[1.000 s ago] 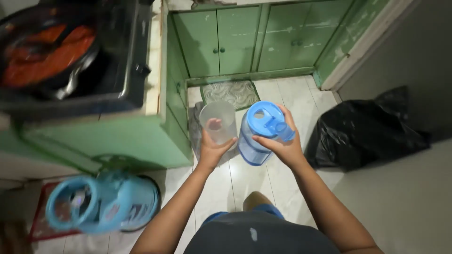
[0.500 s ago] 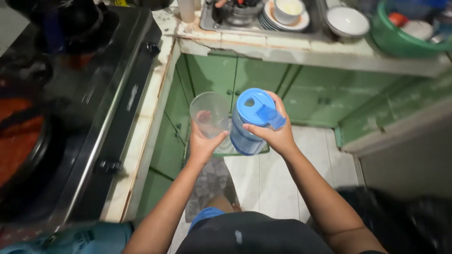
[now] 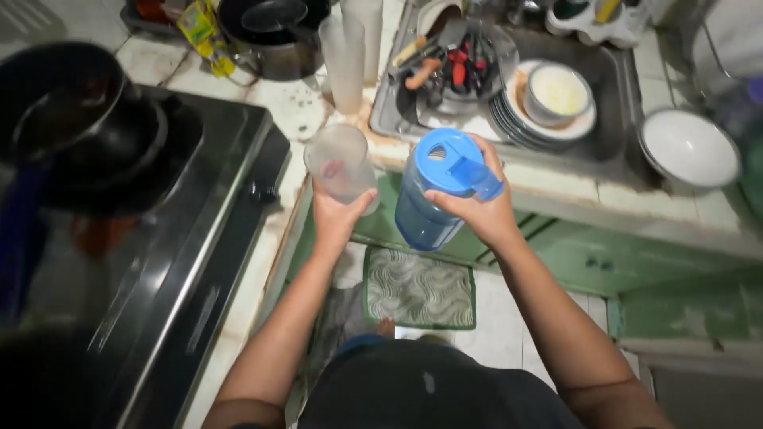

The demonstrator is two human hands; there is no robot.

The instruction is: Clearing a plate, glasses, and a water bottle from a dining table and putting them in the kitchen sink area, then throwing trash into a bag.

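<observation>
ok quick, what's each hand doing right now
Left hand: closed around a clear plastic cup.
Right hand: closed around a blue-lidded pitcher.

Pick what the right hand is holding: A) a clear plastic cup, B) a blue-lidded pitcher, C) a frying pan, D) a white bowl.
B: the right hand wraps the blue-lidded pitcher in front of the sink, while the left hand holds the clear plastic cup.
</observation>
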